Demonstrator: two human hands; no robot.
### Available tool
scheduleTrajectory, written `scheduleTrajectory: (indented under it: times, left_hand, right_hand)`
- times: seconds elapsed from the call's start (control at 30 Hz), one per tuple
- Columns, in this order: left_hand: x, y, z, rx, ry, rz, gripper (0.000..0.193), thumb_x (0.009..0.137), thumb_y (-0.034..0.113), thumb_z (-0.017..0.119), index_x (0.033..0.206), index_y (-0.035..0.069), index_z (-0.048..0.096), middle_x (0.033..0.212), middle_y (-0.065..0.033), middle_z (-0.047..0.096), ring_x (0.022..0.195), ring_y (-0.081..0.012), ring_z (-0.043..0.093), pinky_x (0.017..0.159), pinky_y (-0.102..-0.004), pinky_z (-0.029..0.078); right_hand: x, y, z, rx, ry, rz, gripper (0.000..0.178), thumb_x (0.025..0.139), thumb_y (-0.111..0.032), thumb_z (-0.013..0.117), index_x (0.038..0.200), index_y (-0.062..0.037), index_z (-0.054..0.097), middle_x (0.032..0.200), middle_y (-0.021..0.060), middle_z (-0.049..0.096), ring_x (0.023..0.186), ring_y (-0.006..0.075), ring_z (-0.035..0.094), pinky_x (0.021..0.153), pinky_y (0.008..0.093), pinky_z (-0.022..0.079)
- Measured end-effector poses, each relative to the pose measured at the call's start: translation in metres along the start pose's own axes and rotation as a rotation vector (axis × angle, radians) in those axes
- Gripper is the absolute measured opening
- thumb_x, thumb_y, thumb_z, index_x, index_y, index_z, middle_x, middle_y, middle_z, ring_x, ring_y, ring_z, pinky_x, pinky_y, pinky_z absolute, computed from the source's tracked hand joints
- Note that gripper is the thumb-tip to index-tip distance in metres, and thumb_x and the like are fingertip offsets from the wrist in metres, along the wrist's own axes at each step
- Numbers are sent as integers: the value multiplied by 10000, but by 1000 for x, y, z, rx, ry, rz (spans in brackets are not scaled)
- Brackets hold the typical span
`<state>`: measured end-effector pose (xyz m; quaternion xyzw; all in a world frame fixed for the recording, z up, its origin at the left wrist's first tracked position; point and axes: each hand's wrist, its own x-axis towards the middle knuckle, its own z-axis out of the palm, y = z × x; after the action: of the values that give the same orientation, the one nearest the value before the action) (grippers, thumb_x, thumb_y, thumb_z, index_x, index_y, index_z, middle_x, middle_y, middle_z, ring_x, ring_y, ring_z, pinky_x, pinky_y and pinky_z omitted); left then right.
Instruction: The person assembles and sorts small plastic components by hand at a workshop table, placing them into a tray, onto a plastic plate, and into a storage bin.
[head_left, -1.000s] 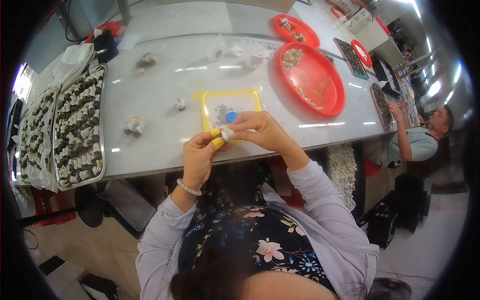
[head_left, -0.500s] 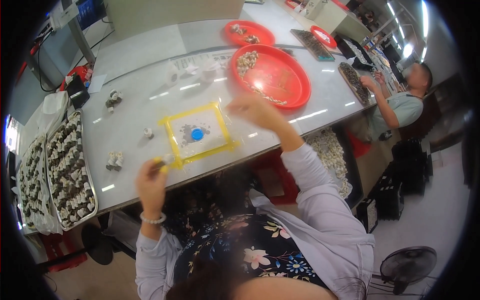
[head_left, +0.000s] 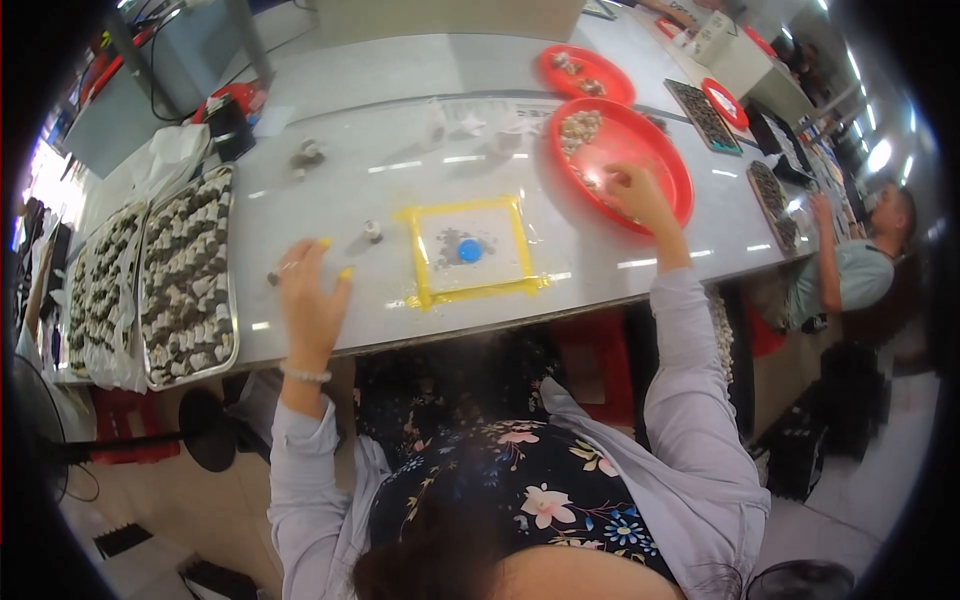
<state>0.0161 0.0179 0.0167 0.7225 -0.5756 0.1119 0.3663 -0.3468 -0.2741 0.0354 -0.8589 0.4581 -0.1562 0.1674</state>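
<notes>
A: What does the room look like?

B: A long pale grey surface [head_left: 400,90] runs across a workroom. On it a square of yellow tape [head_left: 468,250] frames a white patch with a small blue cap [head_left: 469,250] in the middle. Another person [head_left: 850,270] sits at the far right end.

A: What has changed since a moment ago?

B: The right hand [head_left: 632,192] has gone farther, from the near rim into the big red tray [head_left: 620,160]. The left hand [head_left: 308,290] has risen from the surface's edge; it now hovers spread wide and holding nothing, just beside a small dark part [head_left: 273,279].

A: And the right hand's grip?

B: Its fingers curl down onto the tray's contents; whether it has hold of anything I cannot tell.

A: The containers?

B: The big red tray holds a heap of small pale pieces [head_left: 580,128]. A smaller red tray [head_left: 585,72] behind has a few too. At the left, two metal trays [head_left: 185,275] are packed with rows of dark-and-white parts.
</notes>
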Motion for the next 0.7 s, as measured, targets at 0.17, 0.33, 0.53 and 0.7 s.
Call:
scheduleTrajectory:
  times: [0.17,0.33,0.53,0.7]
  left_hand:
    - [23,-1,38,-118,-160,-27,365,694,44,611,1048,-2,536,1055,-180,539,1013,-340,479,857,-386,401]
    - [26,-5,51,-99,-296,-110,391,720,23,574,1105,-10,511,1034,-159,566,921,-298,540,804,-359,430]
    - [7,28,38,-1236,-338,-621,353,811,-9,488,1163,-23,484,1016,-141,575,860,-229,602,762,-272,482]
    - [-15,50,25,-1755,-357,-932,345,806,-36,475,1151,-31,483,1070,-163,562,904,-235,594,791,-260,476]
  right_hand:
    - [-17,-53,18,556,88,-79,266,803,-86,573,1040,34,588,835,69,626,782,114,580,694,236,464]
    - [-49,-111,60,813,-178,51,250,789,-116,621,991,32,611,847,57,633,754,98,574,678,230,460]
    - [-60,-121,65,479,-122,-9,171,774,-135,640,873,3,633,796,65,612,659,118,545,643,238,449]
    - [-59,-115,64,414,-127,-111,176,772,-134,635,892,-6,634,861,67,563,736,156,556,661,260,453]
